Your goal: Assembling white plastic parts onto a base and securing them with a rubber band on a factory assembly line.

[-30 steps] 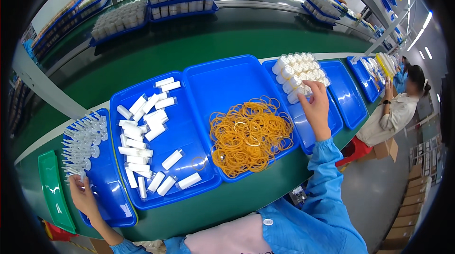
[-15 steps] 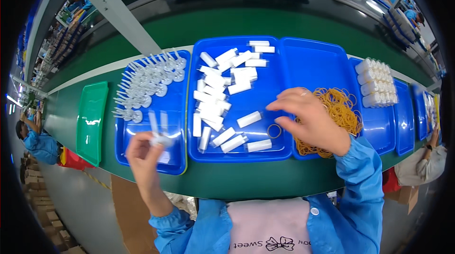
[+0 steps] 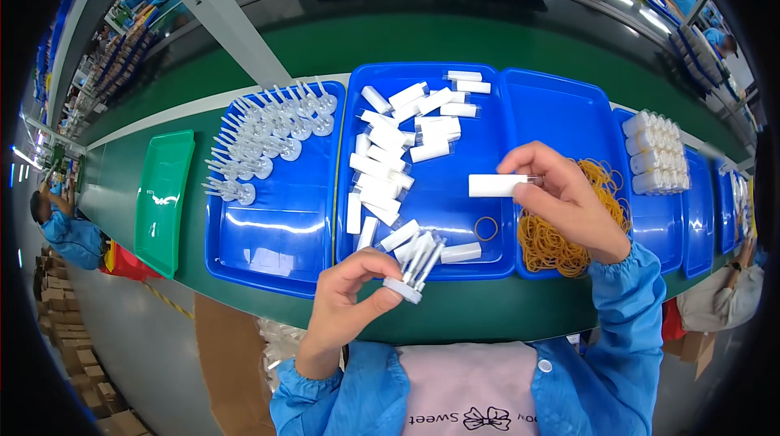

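Observation:
Between the thumb and fingers of my left hand [image 3: 345, 294] is a clear plastic part with a round base [image 3: 403, 290] and several upright prongs, tilted above the front edge of the middle blue tray. My right hand [image 3: 565, 200] pinches one end of a white cylinder in a clear sleeve [image 3: 492, 186], held level over that tray's right side. Below it in the tray lie many similar white cylinders [image 3: 379, 186] and a single rubber band [image 3: 486, 229]. More clear pronged parts [image 3: 280, 147] stand in rows in the left blue tray [image 3: 268, 261].
A heap of yellow-brown rubber bands [image 3: 548, 245] fills the near part of another blue tray [image 3: 556, 103], by my right wrist. Farther right stand bundled white cylinders [image 3: 656, 156]. A green tray [image 3: 162, 200] lies far left. A grey post [image 3: 219, 21] rises behind the trays.
My left hand has carried the clear pronged part rightward, from the left tray to the middle tray's front edge. My right hand has picked up a white cylinder from the middle tray.

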The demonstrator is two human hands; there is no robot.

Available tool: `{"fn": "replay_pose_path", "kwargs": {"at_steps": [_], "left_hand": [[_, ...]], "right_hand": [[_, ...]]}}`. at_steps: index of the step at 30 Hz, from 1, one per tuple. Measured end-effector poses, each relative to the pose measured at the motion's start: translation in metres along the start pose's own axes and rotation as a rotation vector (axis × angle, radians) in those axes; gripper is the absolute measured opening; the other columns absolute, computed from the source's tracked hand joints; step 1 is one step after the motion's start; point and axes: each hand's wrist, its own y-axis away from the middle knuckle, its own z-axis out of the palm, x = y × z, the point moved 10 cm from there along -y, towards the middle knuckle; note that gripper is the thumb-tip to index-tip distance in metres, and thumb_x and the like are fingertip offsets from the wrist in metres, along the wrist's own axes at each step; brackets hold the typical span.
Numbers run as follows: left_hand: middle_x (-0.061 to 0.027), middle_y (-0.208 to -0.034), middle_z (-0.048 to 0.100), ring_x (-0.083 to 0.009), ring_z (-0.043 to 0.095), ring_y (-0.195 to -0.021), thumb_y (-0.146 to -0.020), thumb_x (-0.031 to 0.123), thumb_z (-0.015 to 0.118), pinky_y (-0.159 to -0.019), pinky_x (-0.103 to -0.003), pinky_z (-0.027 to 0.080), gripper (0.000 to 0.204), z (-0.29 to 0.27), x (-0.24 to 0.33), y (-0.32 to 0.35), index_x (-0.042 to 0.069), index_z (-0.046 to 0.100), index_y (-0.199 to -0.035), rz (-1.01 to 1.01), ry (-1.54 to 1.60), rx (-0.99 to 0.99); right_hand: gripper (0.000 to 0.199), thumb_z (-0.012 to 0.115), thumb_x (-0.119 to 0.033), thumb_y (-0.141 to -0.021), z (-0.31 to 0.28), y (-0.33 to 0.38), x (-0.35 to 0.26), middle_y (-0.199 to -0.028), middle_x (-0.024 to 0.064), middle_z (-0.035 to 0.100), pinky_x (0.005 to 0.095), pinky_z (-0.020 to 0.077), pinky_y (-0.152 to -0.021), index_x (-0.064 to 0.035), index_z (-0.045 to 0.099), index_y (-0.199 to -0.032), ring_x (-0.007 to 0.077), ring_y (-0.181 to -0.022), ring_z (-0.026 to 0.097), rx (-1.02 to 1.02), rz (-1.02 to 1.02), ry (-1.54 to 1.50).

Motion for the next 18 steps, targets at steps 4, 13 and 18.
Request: {"fn": "replay_pose_path", "kwargs": {"at_steps": [4, 13, 18], "left_hand": [[-0.0072, -0.099, 0.059, -0.0137, 0.059, -0.091, -0.087, 0.007, 0.068, -0.082, -0.028, 0.048, 0.016, 0.022, 0.001, -0.006, -0.001, 0.063, -0.1, -0.022, 0.026, -0.055], [-0.0071, -0.097, 0.06, -0.0136, 0.059, -0.088, -0.089, 0.01, 0.066, -0.078, -0.027, 0.048, 0.014, 0.034, 0.0, -0.009, 0.0, 0.064, -0.098, -0.037, -0.036, -0.105], [-0.0077, -0.094, 0.061, -0.0153, 0.059, -0.085, -0.087, 0.008, 0.067, -0.077, -0.027, 0.046, 0.011, 0.038, 0.005, -0.01, 0.001, 0.065, -0.095, 0.009, -0.17, -0.139]], "right_hand": [[0.016, 0.052, -0.012, -0.094, 0.002, 0.005, 0.01, -0.094, 0.0017, 0.06, 0.0236, 0.0429, -0.075, -0.0018, 0.061, -0.102, 0.0066, -0.085, 0.053, -0.02, 0.068, -0.205], [0.015, 0.054, -0.012, -0.091, 0.028, 0.007, 0.02, -0.093, 0.0023, 0.061, 0.0257, 0.0416, -0.083, -0.003, 0.063, -0.098, 0.0092, -0.09, 0.055, -0.175, 0.21, -0.375], [0.015, 0.055, -0.012, -0.09, 0.027, 0.009, 0.02, -0.095, 0.0029, 0.061, 0.0256, 0.0416, -0.085, -0.0024, 0.063, -0.098, 0.0099, -0.092, 0.056, -0.217, 0.221, -0.333]]}}
